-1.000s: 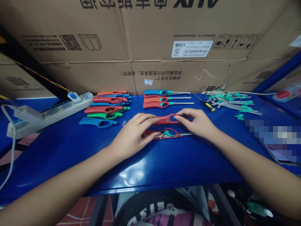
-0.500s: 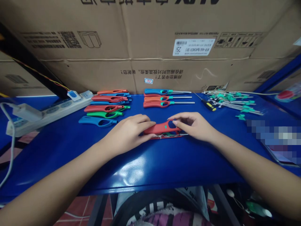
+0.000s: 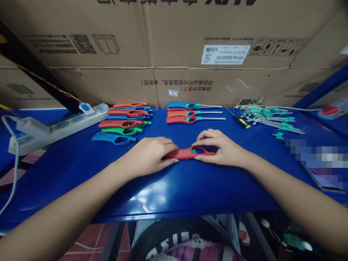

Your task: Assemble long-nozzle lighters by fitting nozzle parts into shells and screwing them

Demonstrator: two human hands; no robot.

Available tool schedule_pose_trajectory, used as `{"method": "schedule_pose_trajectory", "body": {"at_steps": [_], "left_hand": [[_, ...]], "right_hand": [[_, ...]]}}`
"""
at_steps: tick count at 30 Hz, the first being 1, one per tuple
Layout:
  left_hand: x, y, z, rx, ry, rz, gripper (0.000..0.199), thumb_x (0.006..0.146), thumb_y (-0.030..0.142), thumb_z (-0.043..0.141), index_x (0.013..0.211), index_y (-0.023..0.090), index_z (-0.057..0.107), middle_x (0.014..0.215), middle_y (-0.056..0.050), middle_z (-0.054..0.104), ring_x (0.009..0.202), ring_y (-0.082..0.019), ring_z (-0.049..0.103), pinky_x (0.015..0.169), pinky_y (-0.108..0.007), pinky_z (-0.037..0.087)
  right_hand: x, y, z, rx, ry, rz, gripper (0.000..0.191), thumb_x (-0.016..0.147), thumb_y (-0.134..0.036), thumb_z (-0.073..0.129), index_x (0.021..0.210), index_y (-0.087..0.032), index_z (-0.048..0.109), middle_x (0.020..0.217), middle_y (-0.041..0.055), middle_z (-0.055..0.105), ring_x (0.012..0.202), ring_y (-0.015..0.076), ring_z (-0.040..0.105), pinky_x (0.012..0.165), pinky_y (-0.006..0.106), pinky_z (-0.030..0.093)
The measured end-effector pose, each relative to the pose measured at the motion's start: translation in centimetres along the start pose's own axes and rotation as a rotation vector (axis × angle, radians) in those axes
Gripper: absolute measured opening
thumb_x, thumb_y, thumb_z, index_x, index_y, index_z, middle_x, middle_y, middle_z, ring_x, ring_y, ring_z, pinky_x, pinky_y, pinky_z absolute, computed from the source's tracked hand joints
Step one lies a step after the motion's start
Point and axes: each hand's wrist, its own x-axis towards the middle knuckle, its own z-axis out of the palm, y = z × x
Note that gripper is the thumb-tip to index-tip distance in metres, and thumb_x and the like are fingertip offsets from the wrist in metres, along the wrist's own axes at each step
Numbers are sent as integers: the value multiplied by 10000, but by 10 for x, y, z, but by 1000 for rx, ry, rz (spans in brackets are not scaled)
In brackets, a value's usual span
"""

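A red gas lighter lies lengthwise between my hands, low over the blue tabletop, its upper shell resting over the lower half. My left hand pinches its rounded handle end between thumb and fingers. On the other side, my right hand grips it around the trigger opening and nozzle end, thumb at the near edge and fingers at the far edge. A bit of green trigger shows inside the opening. The metal tube is hidden behind my right hand.
Several coloured lighter shells lie at the left, beside a white power strip. Assembled lighters lie behind my hands. Rightward are a screwdriver, green-tipped metal tubes with wires and a partly blurred phone. A cardboard box stands behind.
The red upper shell has come down onto the lower half, covering the inner parts that showed before. My right thumb has moved to the near edge of the lighter.
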Motion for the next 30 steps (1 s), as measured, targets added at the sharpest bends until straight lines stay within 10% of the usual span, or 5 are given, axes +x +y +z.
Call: {"method": "schedule_pose_trajectory", "body": {"at_steps": [30], "left_hand": [[6,2,22,-55,141,30,320,1050,377,431,1089,160,663,965,-64,679,891,-200,659,754,-301,515]], "right_hand": [[-3,-3,0,-212,36,-175,275,996,-377,545,1013,-184,740,928,75,771,814,199,686,801,366,467]]}}
